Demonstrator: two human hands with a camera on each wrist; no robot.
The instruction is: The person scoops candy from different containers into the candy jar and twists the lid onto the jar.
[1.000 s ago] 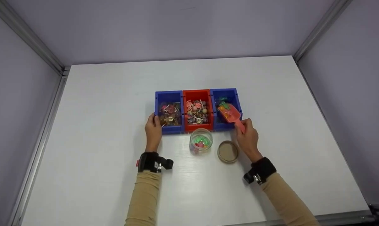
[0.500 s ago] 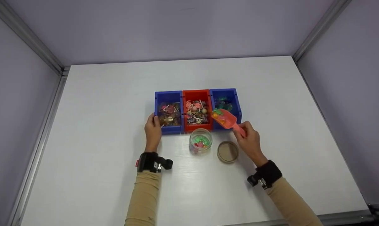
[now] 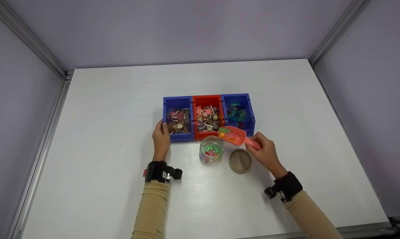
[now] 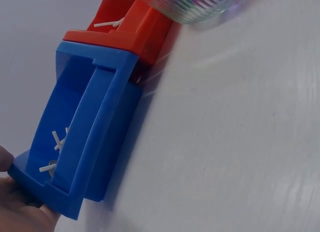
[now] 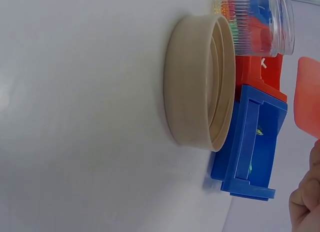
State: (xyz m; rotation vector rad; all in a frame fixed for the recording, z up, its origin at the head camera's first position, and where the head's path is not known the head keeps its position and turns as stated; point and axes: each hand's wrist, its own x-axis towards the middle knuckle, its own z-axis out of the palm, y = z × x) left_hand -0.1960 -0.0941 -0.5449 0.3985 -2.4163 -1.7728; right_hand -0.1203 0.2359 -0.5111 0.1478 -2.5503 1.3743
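My right hand holds a pink scoop by its handle. Green and orange candies lie in the scoop's bowl, whose front overlaps the rim of a clear jar in the head view. Green and red candies sit inside that jar. At the left end of a row of bins, my left hand grips the side wall of a blue bin, thumb over its edge and fingers beneath. Lollipops fill this bin; their white sticks show in the left wrist view.
A red bin of lollipops stands in the middle of the row. Beside it, the right blue bin contains blue-green candies. A beige lid lies hollow side up on the white table, right of the jar.
My right hand has lifted the loaded scoop out of the right blue bin and brought it left and nearer to me, to the jar's rim. My left hand stays put.
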